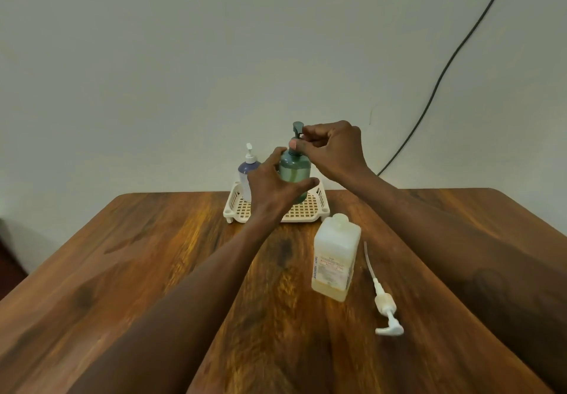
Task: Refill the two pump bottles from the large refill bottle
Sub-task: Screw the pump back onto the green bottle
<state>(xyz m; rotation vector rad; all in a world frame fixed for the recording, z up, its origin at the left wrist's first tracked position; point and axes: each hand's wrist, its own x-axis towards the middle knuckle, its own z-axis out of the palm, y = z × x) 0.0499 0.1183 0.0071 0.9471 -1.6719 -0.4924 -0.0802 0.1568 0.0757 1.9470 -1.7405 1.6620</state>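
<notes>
wooden table [153, 255] against a pale wall. white mesh basket [322, 202] sits at the far edge of the table, about mid-width. two pump bottles are in it. green pump bottle [296, 168] is upright in the basket's right half, with its dark green pump head [297, 127] on top. purple pump bottle [247, 169] with a white pump is upright in the left half, just beside the green one and partly hidden behind the left hand.

left hand [276, 179] is wrapped around the green bottle's body from the near-left side, thumb across the front and fingers curled round the shoulder. the hand hides the bottle's base, so can't tell if it rests on the mesh or is lifted. right hand [334, 148] comes in from the right and pinches the green bottle's pump neck, thumb and fingertips curled on the collar just under the pump head. both hands are on the same bottle, close together but not touching each other.

large refill bottle [336, 258], square, translucent, with pale yellowish liquid and a label, stands upright near the middle of the table, nearer than the basket and apart from it. can't tell if its top is capped. loose white pump [385, 304] with a long dip tube lies flat on the table just right of the refill bottle, tube pointing toward the far edge, nozzle toward the near edge.

dark cable [445, 71] runs diagonally down the wall at the right.
</notes>
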